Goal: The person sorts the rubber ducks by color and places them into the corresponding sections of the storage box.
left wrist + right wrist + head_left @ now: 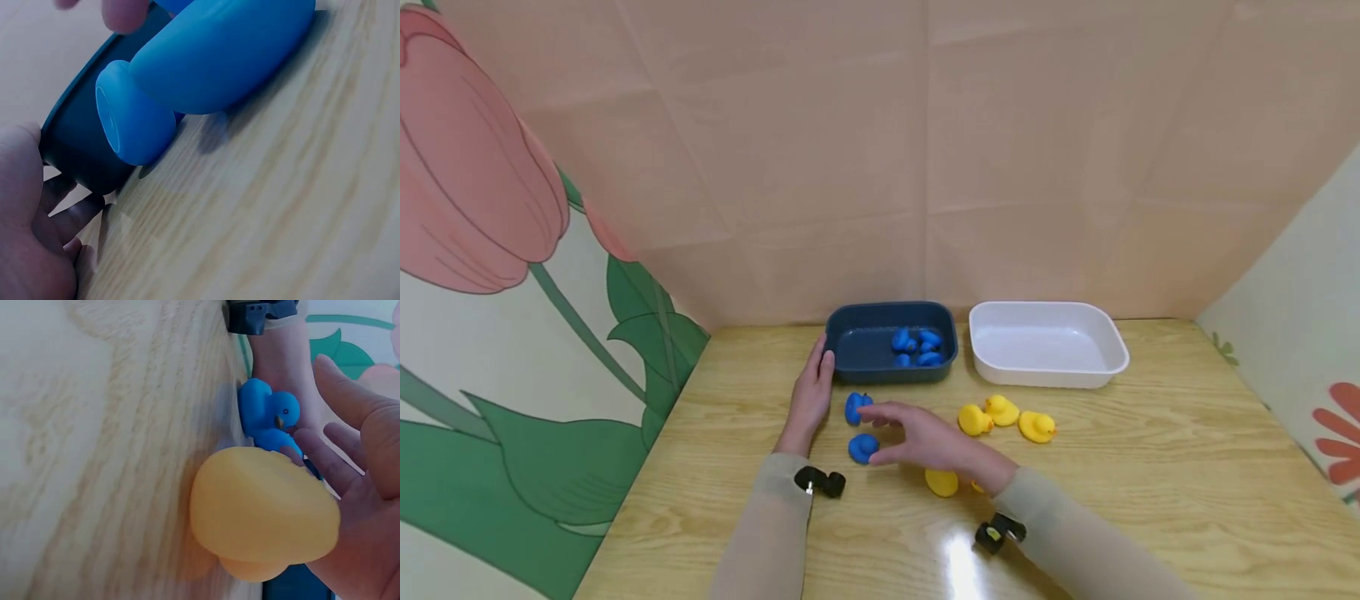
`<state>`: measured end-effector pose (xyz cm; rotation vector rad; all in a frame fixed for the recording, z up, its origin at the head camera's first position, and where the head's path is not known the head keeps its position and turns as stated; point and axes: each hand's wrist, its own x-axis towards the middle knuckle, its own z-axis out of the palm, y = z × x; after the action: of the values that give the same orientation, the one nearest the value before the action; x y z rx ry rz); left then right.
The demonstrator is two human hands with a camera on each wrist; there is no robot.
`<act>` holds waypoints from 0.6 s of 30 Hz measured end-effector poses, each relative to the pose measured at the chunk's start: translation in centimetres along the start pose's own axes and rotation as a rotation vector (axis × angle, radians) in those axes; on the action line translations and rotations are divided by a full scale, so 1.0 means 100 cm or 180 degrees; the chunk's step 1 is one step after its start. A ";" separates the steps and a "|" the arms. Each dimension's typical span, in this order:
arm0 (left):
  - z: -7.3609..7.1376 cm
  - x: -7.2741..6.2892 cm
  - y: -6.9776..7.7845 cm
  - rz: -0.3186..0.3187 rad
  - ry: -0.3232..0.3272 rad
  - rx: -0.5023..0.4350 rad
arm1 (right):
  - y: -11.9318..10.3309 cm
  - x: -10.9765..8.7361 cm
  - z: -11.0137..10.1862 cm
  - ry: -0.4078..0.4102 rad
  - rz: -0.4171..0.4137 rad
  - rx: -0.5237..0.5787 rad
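Note:
My left hand point(812, 388) rests against the left side of a dark blue tray point(891, 376), fingers along its wall and thumb near the front corner. Several blue rubber ducks point(929, 359) lie inside that tray. In front of it, two more blue ducks point(863, 448) sit on the table. My right hand point(917, 437) reaches over beside this pair, thumb and fingers spread apart with nothing between them. The right wrist view shows a blue duck point(255, 412) beyond a large, close yellow duck point(262, 506). Up close in the left wrist view is a blue duck point(225, 56).
A white tray point(1048, 376) stands right of the blue one at the back of the wooden table point(1187, 467). Several yellow ducks point(1037, 427) lie in front of it, and another yellow duck point(942, 482) is partly under my right wrist. A pink cloth point(850, 167) hangs behind.

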<state>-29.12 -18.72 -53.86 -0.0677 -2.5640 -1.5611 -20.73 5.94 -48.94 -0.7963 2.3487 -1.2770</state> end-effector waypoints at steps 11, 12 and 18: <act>0.001 0.001 0.000 -0.0002 0.0022 0.0006 | 0.009 0.004 0.001 -0.0137 0.0021 -0.0047; 0.001 0.001 0.000 -0.0001 0.0026 -0.0002 | 0.010 0.005 0.001 -0.0145 0.0014 -0.0058; 0.000 0.001 -0.001 0.0012 0.0045 -0.0016 | 0.014 0.007 0.004 -0.0174 -0.0087 -0.0105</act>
<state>-29.26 -18.76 -53.99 -0.0616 -2.5479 -1.5613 -21.51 5.87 -50.36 -0.8654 2.3291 -1.2148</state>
